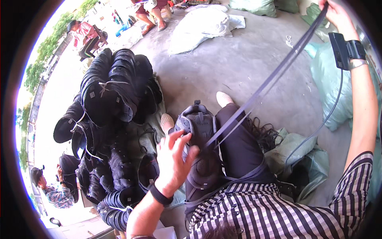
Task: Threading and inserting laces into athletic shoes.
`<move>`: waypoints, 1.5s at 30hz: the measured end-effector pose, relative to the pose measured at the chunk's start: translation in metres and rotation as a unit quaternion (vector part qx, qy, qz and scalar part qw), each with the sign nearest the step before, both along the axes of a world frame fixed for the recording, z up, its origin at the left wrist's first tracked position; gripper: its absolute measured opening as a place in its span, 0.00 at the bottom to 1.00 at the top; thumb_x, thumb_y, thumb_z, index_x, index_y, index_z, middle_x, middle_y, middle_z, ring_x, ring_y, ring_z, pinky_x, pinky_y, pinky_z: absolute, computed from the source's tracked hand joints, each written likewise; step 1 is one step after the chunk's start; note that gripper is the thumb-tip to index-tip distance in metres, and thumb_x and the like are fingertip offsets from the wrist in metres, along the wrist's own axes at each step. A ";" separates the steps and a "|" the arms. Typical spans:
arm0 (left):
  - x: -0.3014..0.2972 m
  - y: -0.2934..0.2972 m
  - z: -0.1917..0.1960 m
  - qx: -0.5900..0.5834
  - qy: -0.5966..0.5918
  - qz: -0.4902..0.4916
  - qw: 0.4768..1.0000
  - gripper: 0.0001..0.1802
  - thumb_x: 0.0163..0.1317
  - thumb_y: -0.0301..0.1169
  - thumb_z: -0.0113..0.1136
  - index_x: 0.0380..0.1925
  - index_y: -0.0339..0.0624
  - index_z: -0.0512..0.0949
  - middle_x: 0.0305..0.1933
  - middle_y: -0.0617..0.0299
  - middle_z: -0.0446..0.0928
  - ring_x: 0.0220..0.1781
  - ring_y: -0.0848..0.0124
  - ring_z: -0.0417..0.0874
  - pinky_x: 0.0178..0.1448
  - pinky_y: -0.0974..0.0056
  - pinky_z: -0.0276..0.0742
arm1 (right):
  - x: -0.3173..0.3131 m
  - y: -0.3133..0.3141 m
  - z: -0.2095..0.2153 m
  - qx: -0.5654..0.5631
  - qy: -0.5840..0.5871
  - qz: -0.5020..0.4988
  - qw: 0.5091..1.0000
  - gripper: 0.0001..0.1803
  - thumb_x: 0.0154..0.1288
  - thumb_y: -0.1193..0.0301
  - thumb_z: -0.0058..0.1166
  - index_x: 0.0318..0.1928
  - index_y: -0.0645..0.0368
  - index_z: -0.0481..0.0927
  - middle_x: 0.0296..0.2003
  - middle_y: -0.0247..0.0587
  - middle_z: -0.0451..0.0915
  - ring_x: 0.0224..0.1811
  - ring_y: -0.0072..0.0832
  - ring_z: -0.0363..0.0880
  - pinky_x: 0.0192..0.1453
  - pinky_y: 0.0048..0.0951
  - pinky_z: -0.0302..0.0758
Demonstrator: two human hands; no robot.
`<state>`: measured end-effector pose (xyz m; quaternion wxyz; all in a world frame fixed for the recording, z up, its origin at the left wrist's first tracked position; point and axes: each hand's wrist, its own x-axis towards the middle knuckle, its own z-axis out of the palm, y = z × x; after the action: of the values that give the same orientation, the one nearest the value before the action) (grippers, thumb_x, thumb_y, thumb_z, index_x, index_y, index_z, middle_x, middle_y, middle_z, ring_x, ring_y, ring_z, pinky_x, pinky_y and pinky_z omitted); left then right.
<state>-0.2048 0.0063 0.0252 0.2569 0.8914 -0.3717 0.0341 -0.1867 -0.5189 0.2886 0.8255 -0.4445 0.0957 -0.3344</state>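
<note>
On my lap lies a dark grey shoe upper (202,123) with mesh panels and a pull loop at its far end. My left hand (175,153) is over its left side, fingers apart, with the fingertips at the edge of the eyelets. A long flat dark shoelace (274,79) runs taut from the upper up to the far right. There my right hand (336,18) grips it, arm raised and stretched out, the fingers partly cut off by the picture's rim. The lace hangs as more than one strand.
Tied stacks of black shoe uppers (103,99) stand at my left. By my right leg are a heap of dark laces (262,133) and a greenish sack (298,151). A cable (338,103) hangs from my right wrist device. Other people (83,38) sit farther off.
</note>
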 end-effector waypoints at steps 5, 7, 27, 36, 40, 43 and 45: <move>0.011 -0.065 0.027 -0.203 0.215 -0.123 0.947 0.16 0.68 0.30 0.52 0.54 0.38 0.75 0.50 0.54 0.79 0.52 0.59 0.78 0.58 0.61 0.71 | -0.007 0.054 0.029 -0.081 -0.004 0.071 0.994 0.19 0.74 0.72 0.24 0.31 0.64 0.70 0.23 0.43 0.73 0.30 0.33 0.74 0.44 0.31 0.72; 0.008 -0.078 0.009 -0.307 0.533 -0.157 0.772 0.21 0.73 0.37 0.48 0.57 0.34 0.71 0.50 0.56 0.79 0.53 0.68 0.78 0.59 0.65 0.71 | -0.006 0.042 0.028 -0.054 0.002 0.072 0.996 0.16 0.74 0.73 0.30 0.33 0.65 0.72 0.25 0.43 0.74 0.28 0.34 0.74 0.41 0.34 0.75; -0.006 -0.067 0.029 -0.077 0.246 -0.060 0.964 0.09 0.59 0.29 0.62 0.37 0.36 0.82 0.30 0.54 0.82 0.34 0.62 0.82 0.41 0.63 0.77 | -0.035 0.253 -0.216 -0.594 0.115 0.569 0.557 0.18 0.54 0.71 0.55 0.45 0.67 0.77 0.42 0.52 0.80 0.47 0.37 0.79 0.52 0.34 0.74; -0.046 0.007 -0.002 -0.083 0.160 0.150 0.972 0.17 0.45 0.27 0.73 0.35 0.41 0.77 0.36 0.58 0.75 0.39 0.61 0.79 0.46 0.61 0.77 | -0.035 0.260 -0.240 -0.283 0.380 0.645 0.600 0.17 0.68 0.62 0.48 0.33 0.63 0.81 0.15 0.30 0.72 0.13 0.13 0.62 0.17 0.18 0.57; -0.051 0.006 -0.013 -0.055 0.078 0.159 0.983 0.19 0.42 0.27 0.74 0.33 0.42 0.75 0.33 0.59 0.74 0.33 0.63 0.78 0.39 0.63 0.75 | -0.026 0.268 -0.244 -0.241 0.404 0.625 0.623 0.18 0.68 0.60 0.49 0.32 0.63 0.80 0.15 0.31 0.73 0.10 0.13 0.61 0.13 0.17 0.56; -0.053 0.005 -0.013 -0.050 0.055 0.166 0.983 0.19 0.42 0.29 0.75 0.32 0.42 0.74 0.32 0.59 0.74 0.33 0.63 0.78 0.39 0.62 0.75 | -0.018 0.268 -0.253 -0.221 0.405 0.594 0.660 0.17 0.68 0.61 0.49 0.31 0.64 0.79 0.15 0.31 0.72 0.09 0.14 0.61 0.11 0.15 0.56; -0.053 0.009 -0.014 -0.008 0.068 0.157 0.985 0.19 0.43 0.32 0.75 0.31 0.41 0.74 0.31 0.60 0.74 0.32 0.62 0.78 0.38 0.61 0.75 | -0.007 0.266 -0.252 -0.133 0.423 0.555 0.704 0.16 0.67 0.62 0.50 0.31 0.64 0.79 0.14 0.29 0.70 0.10 0.14 0.60 0.11 0.15 0.56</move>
<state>-0.2575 0.0149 0.0109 0.2799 0.9369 -0.2089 0.0159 -0.1938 -0.2534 0.0361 0.6673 -0.6171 0.1254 0.3978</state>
